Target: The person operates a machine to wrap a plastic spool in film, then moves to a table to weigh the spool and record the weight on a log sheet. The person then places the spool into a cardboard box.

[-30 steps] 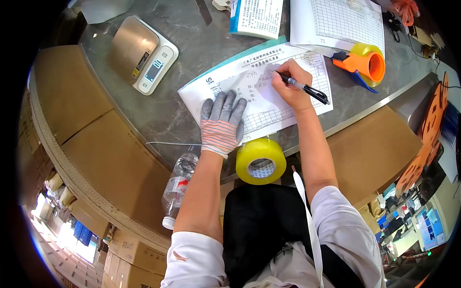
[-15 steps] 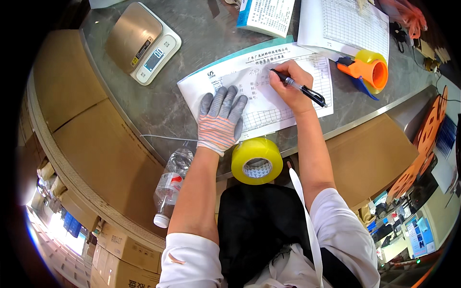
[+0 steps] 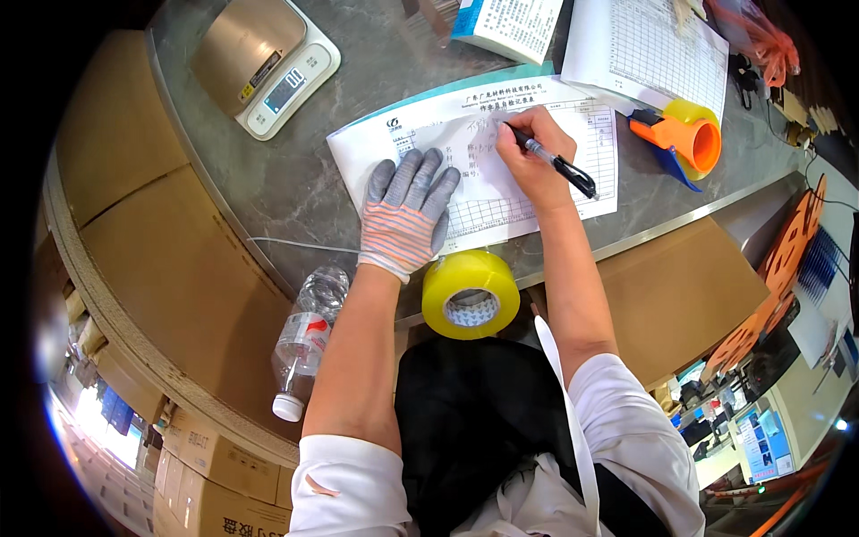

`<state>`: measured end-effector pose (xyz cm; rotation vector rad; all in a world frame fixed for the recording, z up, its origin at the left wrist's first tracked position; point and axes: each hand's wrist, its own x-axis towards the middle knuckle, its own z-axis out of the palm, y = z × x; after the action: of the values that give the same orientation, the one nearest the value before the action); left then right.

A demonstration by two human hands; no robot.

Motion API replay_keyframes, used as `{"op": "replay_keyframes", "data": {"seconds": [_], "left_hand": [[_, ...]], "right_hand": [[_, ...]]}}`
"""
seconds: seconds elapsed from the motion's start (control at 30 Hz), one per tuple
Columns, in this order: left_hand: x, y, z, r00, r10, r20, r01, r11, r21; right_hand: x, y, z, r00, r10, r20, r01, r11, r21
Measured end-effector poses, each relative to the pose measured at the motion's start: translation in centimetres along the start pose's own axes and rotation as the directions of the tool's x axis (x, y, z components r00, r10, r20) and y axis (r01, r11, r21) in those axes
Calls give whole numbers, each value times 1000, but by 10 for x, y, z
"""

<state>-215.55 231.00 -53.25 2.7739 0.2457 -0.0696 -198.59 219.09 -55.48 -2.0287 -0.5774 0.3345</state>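
My right hand [image 3: 540, 166], bare, pinches a black pen [image 3: 565, 168] with its tip down on a small white slip [image 3: 488, 174]. Handwriting shows on the slip, which lies over a printed form sheet [image 3: 586, 152]. My left hand [image 3: 404, 210] wears a grey-coated glove with orange stripes. Its fingers lie spread and flat across the left side of the papers, holding nothing. A teal edge shows beneath the form. Close below the papers, at the counter's near edge, is a roll of clear yellow tape [image 3: 497, 273].
A digital kitchen scale [image 3: 291, 85] stands at the far left. Beside my left forearm lies a plastic bottle [image 3: 304, 336]. To the right are an orange tape dispenser [image 3: 684, 139] and more form sheets [image 3: 658, 54]; a white-and-blue box [image 3: 510, 27] sits at the back. Cardboard [image 3: 680, 277] adjoins the counter.
The pen tip has shifted slightly along the slip with my right hand, and more of the pen's tilt shows. My left hand stays on the papers. The whole view has shifted a little.
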Motion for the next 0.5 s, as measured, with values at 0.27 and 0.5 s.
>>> {"op": "replay_keyframes", "data": {"seconds": [0.27,0.5], "left_hand": [[-1,0,0,1000,-4,15,4,1000,5],[-1,1,1,1000,-10,13,10,1000,0]], "right_hand": [[0,0,0,1000,-29,3,29,999,-35],[0,1,0,1000,-31,2,31,999,-36]]}}
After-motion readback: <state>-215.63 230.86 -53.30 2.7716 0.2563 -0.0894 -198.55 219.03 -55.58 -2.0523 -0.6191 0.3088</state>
